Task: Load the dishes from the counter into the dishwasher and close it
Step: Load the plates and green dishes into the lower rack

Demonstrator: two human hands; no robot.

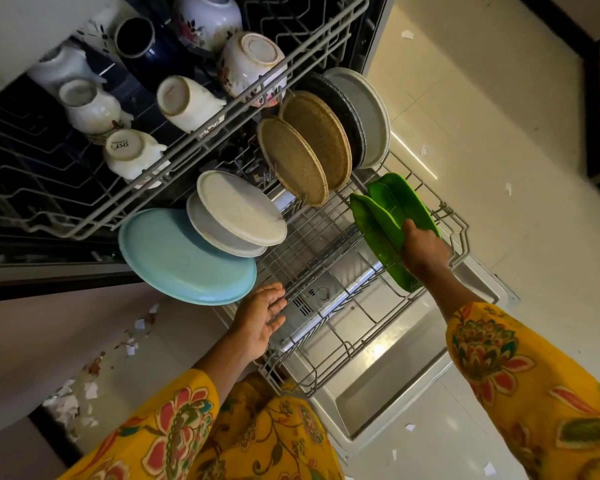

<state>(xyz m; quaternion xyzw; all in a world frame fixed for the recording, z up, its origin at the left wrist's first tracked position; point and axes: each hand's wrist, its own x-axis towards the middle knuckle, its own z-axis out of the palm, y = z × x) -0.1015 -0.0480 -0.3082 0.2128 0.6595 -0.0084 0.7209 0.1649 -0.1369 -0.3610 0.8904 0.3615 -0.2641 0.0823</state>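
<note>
Gripping the near edge of two green leaf-shaped plates [388, 226], the right hand [421, 247] has its fingers curled over their rims while they stand on edge in the lower rack [329, 327], at its right side. They look like thin moulded plastic or melamine: light, stiff, and probably slick if wet, so a pinch across the rim near the hand's present hold seems the sensible place; their long narrow shape could tip sideways between the tines if released too soon.

The left hand [264, 317] is open, palm up and fingers relaxed, holding nothing, just touching or hovering at the rack's left rail; contact cannot be told for certain.

Beyond the right hand stand two woven-textured brown plates [309, 157], then a dark plate and a grey one [364, 116]. Just beyond the left hand lean a pale blue plate [184, 258] and two white ones [239, 209].

Between and in front of both hands the rack's wires are free, giving room to shift the green plates. Overhead, the upper rack [174, 161] with upturned cups and bowls [187, 102] juts out, so lifting high beyond the hands risks knocking its frame. The open door [395, 393] lies beneath the rack.
</note>
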